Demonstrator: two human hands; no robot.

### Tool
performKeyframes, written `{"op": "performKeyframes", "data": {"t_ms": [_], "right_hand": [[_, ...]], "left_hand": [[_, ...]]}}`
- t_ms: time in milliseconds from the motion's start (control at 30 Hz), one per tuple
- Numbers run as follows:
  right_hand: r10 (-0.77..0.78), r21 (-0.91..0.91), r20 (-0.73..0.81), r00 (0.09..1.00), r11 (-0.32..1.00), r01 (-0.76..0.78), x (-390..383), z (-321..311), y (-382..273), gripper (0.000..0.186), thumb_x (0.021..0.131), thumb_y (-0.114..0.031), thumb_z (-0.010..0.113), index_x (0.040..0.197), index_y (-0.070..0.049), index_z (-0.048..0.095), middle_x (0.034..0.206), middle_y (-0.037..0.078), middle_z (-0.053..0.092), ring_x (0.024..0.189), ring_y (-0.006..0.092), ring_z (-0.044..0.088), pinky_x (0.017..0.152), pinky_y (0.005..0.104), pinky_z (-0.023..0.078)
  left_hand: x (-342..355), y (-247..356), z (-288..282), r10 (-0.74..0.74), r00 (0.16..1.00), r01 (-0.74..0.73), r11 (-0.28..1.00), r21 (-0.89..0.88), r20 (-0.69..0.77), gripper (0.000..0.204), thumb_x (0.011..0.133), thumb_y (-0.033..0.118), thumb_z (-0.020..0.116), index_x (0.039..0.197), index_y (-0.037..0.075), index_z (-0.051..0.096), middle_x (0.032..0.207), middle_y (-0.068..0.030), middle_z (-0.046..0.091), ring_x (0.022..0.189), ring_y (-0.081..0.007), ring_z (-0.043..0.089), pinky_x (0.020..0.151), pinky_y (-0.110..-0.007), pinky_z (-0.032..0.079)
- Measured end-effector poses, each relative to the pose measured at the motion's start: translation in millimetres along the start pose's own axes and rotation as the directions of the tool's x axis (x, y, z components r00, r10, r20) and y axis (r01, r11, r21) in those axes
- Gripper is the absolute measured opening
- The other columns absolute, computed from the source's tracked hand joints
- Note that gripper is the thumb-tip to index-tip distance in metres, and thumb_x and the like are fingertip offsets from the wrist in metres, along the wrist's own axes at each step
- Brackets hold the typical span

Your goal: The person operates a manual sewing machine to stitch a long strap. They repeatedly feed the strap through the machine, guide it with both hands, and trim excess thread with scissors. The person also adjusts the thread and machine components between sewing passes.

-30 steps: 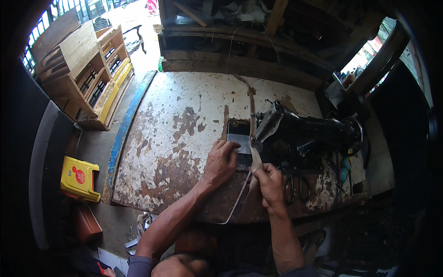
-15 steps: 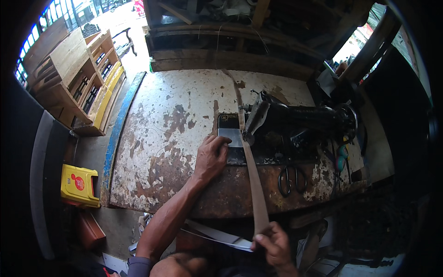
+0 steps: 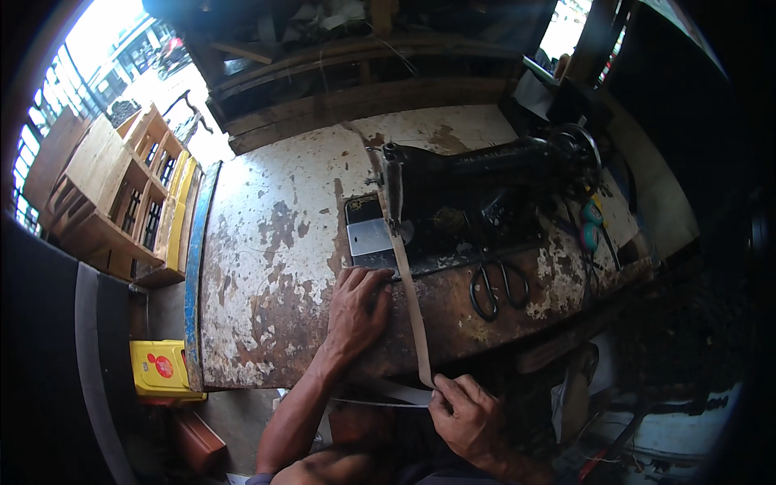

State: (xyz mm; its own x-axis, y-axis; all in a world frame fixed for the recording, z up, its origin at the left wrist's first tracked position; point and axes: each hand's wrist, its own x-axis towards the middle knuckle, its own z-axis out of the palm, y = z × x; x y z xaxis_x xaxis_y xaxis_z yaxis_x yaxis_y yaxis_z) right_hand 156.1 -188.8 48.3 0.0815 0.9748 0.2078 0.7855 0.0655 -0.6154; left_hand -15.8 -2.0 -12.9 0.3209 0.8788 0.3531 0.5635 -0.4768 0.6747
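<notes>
A long tan fabric strip (image 3: 415, 315) runs from under the needle of a black sewing machine (image 3: 485, 182) toward me over the table's front edge. My right hand (image 3: 467, 416) pinches its near end between thumb and fingers. A thin white strip (image 3: 380, 402) also reaches that hand, below the table edge; whether it is gripped too is hard to see. My left hand (image 3: 360, 307) lies on the worn table (image 3: 275, 323), fingers apart and bent, just in front of the machine's bed with its shiny metal plate (image 3: 369, 238). It holds nothing.
Black-handled scissors (image 3: 499, 289) lie right of the strip. Teal and pink round items (image 3: 592, 225) sit by the machine's right end. Wooden shelving (image 3: 133, 190) and a yellow stool (image 3: 166, 368) stand left of the table. A dark wooden rack (image 3: 323, 105) stands behind.
My left hand has come off the metal plate and back toward me onto the table. My right hand still pinches the tan strip, which now hangs in a slight curve. The view has shifted.
</notes>
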Motion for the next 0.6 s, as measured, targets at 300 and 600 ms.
{"op": "performKeyframes", "data": {"t_ms": [300, 600], "right_hand": [[-0.142, -0.064, 0.050, 0.989, 0.987, 0.145, -2, 1, 13, 0.034, 0.080, -0.005, 0.082, 0.114, -0.009, 0.079, 0.091, 0.004, 0.060, 0.080, 0.0218, 0.068, 0.060, 0.0365, 0.059], [-0.178, 0.053, 0.118, 0.977, 0.984, 0.173, -5, 22, 27, 0.034, 0.084, -0.007, 0.079, 0.118, -0.005, 0.077, 0.092, 0.007, 0.062, 0.070, 0.0235, 0.069, 0.056, 0.0342, 0.060]], "left_hand": [[-1, 7, 2, 0.058, 0.995, -0.065, 0.993, 0.098, 0.077, 0.030, 0.094, 0.010, 0.072, 0.123, 0.004, 0.074, 0.126, -0.0159, 0.071, 0.123, -0.0383, 0.062, 0.109, -0.048, 0.049], [-4, 9, 4, 0.125, 0.983, -0.148, 0.971, 0.185, 0.133, 0.032, 0.093, 0.019, 0.076, 0.124, 0.012, 0.077, 0.128, -0.0116, 0.070, 0.127, -0.0354, 0.061, 0.113, -0.050, 0.046]]}}
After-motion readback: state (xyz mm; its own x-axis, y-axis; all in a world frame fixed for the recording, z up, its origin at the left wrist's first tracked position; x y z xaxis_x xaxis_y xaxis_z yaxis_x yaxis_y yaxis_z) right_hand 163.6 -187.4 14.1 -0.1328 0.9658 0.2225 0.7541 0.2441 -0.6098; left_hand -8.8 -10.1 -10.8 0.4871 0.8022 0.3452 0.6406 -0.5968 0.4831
